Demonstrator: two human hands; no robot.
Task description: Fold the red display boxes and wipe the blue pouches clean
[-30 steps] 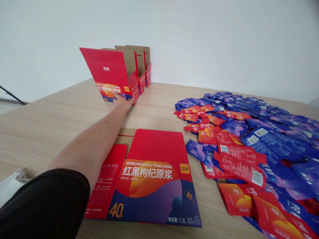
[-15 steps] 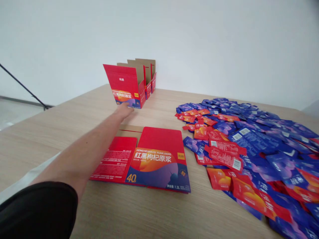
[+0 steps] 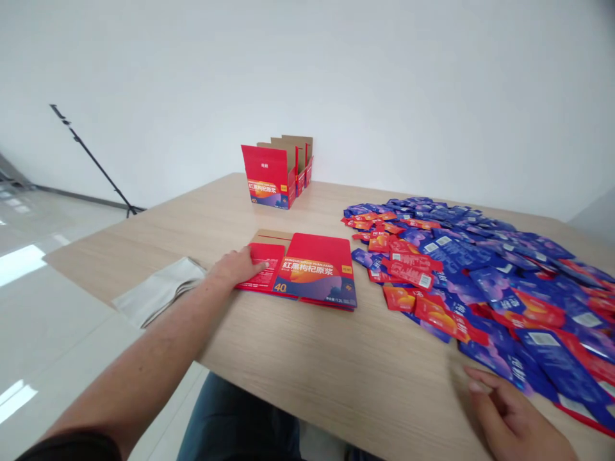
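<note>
My left hand [image 3: 235, 267] lies with its fingers on the left red flap of a flat, unfolded red carton blank [image 3: 314, 256] printed with Chinese text and "40". It does not visibly grip the blank. My right hand [image 3: 509, 410] rests open on the wooden table [image 3: 336, 384] near its front edge, just beside the lower end of a wide spread of blue and red sachets [image 3: 480, 275]. Its fingertips are close to the sachets. Several upright, open red cartons [image 3: 269, 176] stand in a row at the far end of the table.
A folded beige cloth [image 3: 158, 291] hangs over the table's left edge. A black tripod stand [image 3: 91, 157] rises from the glossy floor by the white wall. My legs in dark trousers [image 3: 235, 416] show below the table's front edge.
My left hand has drawn back from the upright cartons to the flat blank. My right hand has come into view at lower right. The view has risen and widened, showing more floor and the cloth.
</note>
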